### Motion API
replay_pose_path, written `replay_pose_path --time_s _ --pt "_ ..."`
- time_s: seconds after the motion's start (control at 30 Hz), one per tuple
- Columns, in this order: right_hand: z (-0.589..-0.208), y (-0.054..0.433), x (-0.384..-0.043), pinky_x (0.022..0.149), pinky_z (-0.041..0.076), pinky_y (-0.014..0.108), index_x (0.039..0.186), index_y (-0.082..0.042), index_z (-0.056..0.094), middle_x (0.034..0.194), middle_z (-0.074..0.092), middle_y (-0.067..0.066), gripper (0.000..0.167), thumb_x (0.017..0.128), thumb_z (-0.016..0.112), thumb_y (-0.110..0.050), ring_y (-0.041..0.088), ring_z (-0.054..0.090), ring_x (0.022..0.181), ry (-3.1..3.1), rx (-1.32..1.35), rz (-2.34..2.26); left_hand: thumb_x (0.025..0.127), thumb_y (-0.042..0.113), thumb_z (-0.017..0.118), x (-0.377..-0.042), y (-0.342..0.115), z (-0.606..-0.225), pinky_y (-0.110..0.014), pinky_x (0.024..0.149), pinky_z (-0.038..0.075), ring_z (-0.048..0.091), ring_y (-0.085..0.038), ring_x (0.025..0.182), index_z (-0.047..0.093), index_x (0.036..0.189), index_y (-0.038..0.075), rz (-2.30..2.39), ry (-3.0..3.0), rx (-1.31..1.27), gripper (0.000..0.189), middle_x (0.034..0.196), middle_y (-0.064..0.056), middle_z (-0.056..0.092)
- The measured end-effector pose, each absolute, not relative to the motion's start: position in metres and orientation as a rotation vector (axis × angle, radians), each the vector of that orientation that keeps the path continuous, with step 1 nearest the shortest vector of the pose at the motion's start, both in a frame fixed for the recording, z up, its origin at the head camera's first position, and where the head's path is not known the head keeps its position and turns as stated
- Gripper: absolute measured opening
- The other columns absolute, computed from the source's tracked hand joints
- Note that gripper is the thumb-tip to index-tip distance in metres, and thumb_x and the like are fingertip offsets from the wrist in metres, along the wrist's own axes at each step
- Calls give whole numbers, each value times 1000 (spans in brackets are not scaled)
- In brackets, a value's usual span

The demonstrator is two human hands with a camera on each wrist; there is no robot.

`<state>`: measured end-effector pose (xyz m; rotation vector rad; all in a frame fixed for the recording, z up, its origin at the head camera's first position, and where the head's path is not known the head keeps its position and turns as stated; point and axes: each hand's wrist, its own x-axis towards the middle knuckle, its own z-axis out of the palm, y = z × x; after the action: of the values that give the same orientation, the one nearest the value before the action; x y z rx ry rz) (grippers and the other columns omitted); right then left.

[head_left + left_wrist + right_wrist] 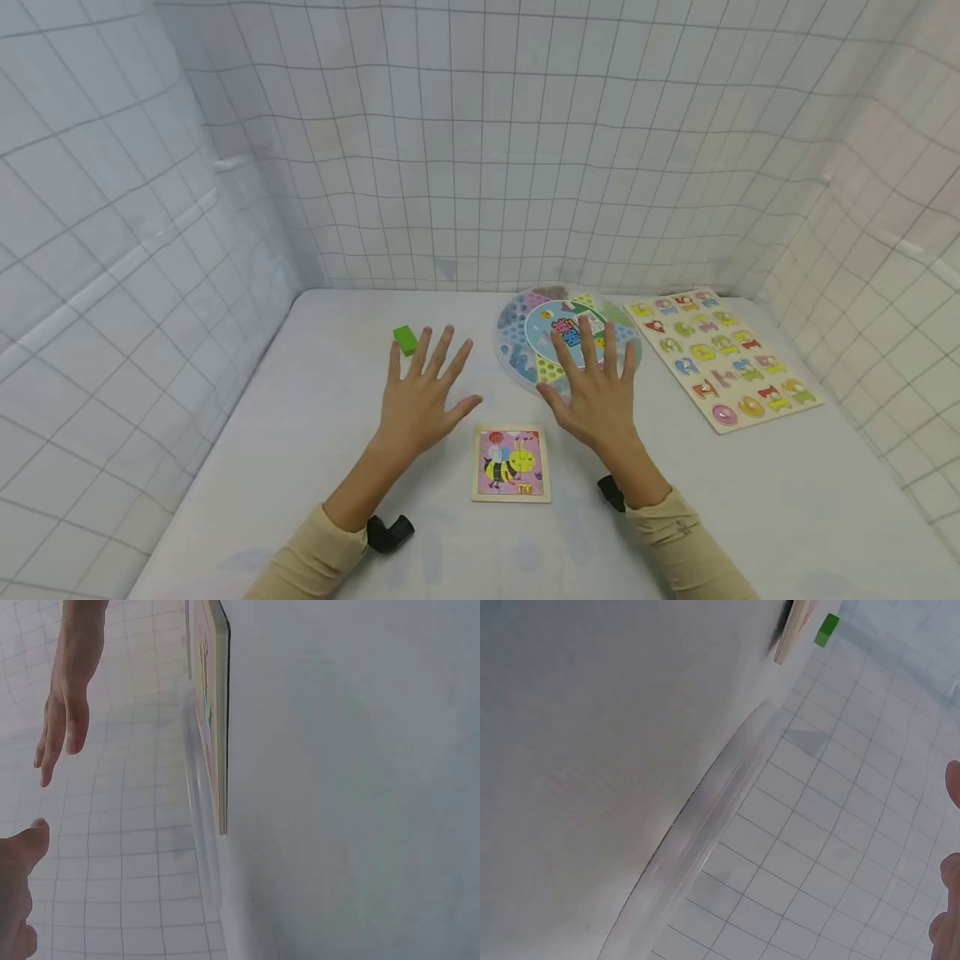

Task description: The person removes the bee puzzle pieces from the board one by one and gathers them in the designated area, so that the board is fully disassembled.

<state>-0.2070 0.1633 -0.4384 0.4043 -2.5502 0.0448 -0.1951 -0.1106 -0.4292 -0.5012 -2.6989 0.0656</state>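
Observation:
In the head view both hands hang over the white table, fingers spread and straight, holding nothing. My left hand (417, 406) has its fingertips just short of a small green block (405, 340). My right hand (597, 402) overlaps a round, clear-rimmed package (516, 337) with a colourful printed centre. Between the wrists lies a square wooden bee puzzle (512, 463), its picture facing up. The left wrist view shows the puzzle (223, 750) edge-on, with both hands raised off the table. In the right wrist view the round package (694, 825) is seen from its side.
At the right lies a wooden board (723, 362) with rows of colourful number and letter pieces. Black curved pieces (390, 533) show beside each wrist. White grid-patterned cloth walls (480, 150) enclose the table at the back and both sides.

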Motion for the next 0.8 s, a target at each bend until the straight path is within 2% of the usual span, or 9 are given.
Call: replay_pose_path --time_s 0.17,0.3,0.43,0.57,0.8 --pt "-441 166 -206 114 8 72 156 -31 20 166 -12 5 78 92 13 -74 37 -13 151 -2572 400 61 95 64 41 -192 -101 -438 -61 120 17 18 -31 151 13 158 25 -329 -2890 -688 79 164 -4 18" --pt "-443 167 -206 114 5 71 156 -30 21 166 -12 5 78 92 12 -74 36 -15 151 -2573 402 83 96 57 48 -190 -96 -445 -52 118 30 35 -28 146 25 156 22 -700 -3024 -795 73 159 -4 34" --pt "-443 167 -210 113 9 72 155 -29 25 166 -7 7 79 92 12 -74 36 -11 151 -2525 409 86 91 51 60 -190 -100 -451 -52 113 38 43 -29 140 37 151 19 -886 -3083 -805 72 152 -6 45" --pt "-443 165 -212 113 11 72 155 -28 25 166 -6 7 79 92 15 -74 37 -11 151 -2521 414 82 84 50 69 -187 -107 -465 -53 115 35 38 -31 143 38 149 11 -971 -3126 -886 82 154 -10 41" --pt "-442 165 -213 114 9 71 154 -26 29 166 -6 7 80 92 18 -75 36 -11 151 -2513 401 108 74 58 76 -183 -114 -478 -52 122 22 20 -35 150 29 151 0 -805 -3184 -1078 108 160 -18 25"
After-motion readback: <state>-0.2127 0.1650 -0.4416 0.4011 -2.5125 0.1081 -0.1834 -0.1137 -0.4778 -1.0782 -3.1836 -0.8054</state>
